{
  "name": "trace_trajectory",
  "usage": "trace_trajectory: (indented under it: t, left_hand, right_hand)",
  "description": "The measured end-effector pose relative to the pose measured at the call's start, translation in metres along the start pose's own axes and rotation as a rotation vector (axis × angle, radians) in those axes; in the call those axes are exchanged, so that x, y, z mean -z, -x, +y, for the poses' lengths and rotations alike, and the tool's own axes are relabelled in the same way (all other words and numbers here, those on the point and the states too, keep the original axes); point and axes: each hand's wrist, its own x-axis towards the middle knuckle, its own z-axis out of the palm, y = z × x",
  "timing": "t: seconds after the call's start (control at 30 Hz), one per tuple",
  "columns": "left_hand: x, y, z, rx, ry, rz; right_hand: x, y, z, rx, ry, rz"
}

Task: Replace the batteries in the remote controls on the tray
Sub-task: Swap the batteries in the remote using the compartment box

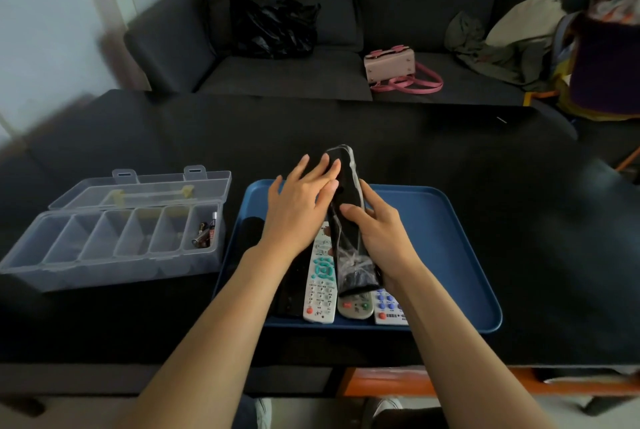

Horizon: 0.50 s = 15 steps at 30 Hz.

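Note:
A long black remote in a clear plastic wrap is held above the blue tray, its far end tilted up. My right hand grips its lower half from the right, thumb across its face. My left hand lies with straight fingers against the upper left side of the remote. Below on the tray lie a white remote with teal buttons, a grey-white remote, a white remote with blue buttons and a black remote, partly hidden by my arms.
A clear plastic compartment box stands open left of the tray, with a few batteries in its rightmost compartment. The table has a black cover. Behind it a dark sofa holds a black bag, a pink handbag and clothes.

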Motion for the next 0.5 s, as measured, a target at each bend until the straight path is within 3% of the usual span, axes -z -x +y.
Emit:
trace_trajectory:
  t: [0.1, 0.27, 0.5]
  left_hand:
    - [0.002, -0.004, 0.003, 0.045, 0.173, 0.04]
    - [-0.003, -0.001, 0.011, 0.086, 0.119, -0.072]
    - [-0.006, 0.004, 0.05, 0.044, 0.286, -0.087]
  right_hand:
    - [0.0, 0.0, 0.0, 0.009, -0.002, 0.005]
    - [0.004, 0.006, -0.004, -0.048, -0.009, 0.04]
    - [0.026, 0.023, -0.021, -0.126, -0.06, 0.108]
